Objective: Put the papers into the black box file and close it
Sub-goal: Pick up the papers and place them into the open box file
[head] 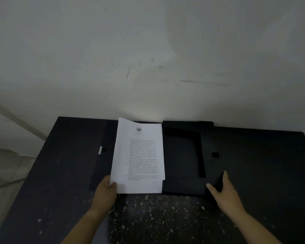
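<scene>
Seen from the head camera: dark, paint-flecked surface (148, 217) set against a scuffed pale wall (148, 50). At far left, flat on the surface, the long open lid flap of the black box file, marked by a small white label (100, 150) near its edge.

Next to the right, white printed papers (138, 155) bearing a round star emblem at the head, lying partly over the open file's left panel, top corner slightly lifted. Left hand (105, 192) pinching the lower left corner, thumb on top, fingers beneath: grip closed on the papers, apparently to lift or slide them rightward.

Further right, black rectangular box file (183, 155), tray open and seemingly empty, its low walls hard to separate from the dark surface. Papers touching the tray's left wall, not yet inside.

At far right, right hand (224, 191) spread and released, fingertips resting on the file's near right corner, probably to keep the light box from shifting as the sheets go in. Small dark square clasp (215, 154) visible on the right flap. Closing not yet begun.
</scene>
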